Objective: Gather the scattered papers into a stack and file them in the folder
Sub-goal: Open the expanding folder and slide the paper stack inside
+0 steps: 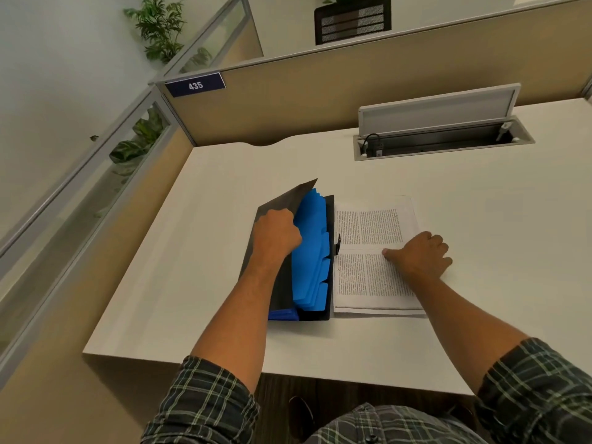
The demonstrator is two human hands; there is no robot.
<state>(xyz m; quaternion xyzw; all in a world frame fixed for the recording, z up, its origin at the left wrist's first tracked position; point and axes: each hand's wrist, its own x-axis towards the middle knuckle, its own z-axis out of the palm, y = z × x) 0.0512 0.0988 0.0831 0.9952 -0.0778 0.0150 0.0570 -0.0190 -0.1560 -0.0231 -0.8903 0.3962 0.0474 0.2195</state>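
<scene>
Papers (368, 232) sit stacked on desk (480, 283), just right of expanding folder (312, 251). My left hand (277, 233) grips its black flap, holding it open; right hand (419, 254) rests curled on stack. I'd square edges, then slide into one blue pocket.

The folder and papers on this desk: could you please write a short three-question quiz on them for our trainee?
1. True or false: the left hand grips the folder's black cover, holding the expanding folder open.
2. Where does the paper stack lie? A) inside the folder B) on the desk beside the folder, on its right C) in the cable tray
3. Fill in: the folder's tabbed dividers are ___ in colour.

Key
1. True.
2. B; the right hand rests on the stack.
3. Blue.
</scene>
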